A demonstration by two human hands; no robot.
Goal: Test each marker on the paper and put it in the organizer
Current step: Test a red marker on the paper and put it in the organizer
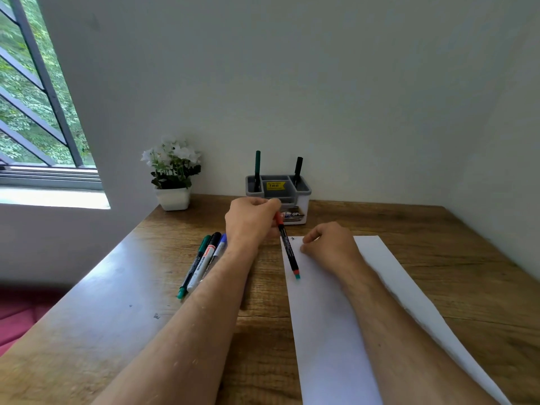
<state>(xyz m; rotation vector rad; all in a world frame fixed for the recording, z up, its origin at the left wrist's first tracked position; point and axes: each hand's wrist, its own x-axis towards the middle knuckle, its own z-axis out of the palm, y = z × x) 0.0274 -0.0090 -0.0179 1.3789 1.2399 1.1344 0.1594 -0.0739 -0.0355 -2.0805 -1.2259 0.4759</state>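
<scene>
Just in front of the organizer (279,197), the left hand (251,220) is gripping a red-capped marker (287,248) over the paper (336,317), right hand (330,244) resting curled there, two markers already standing inside, three waiting leftward.

A wooden table (409,238) with a brown grain fills the lower half, pushed into a corner of plain pale walls (321,83). At ten o'clock a barred window (38,92) shows green foliage and lets daylight onto its white sill (52,198). At eight o'clock lies something red (17,317). A white-flowered potted plant (173,173) stands at the table's far edge.
</scene>
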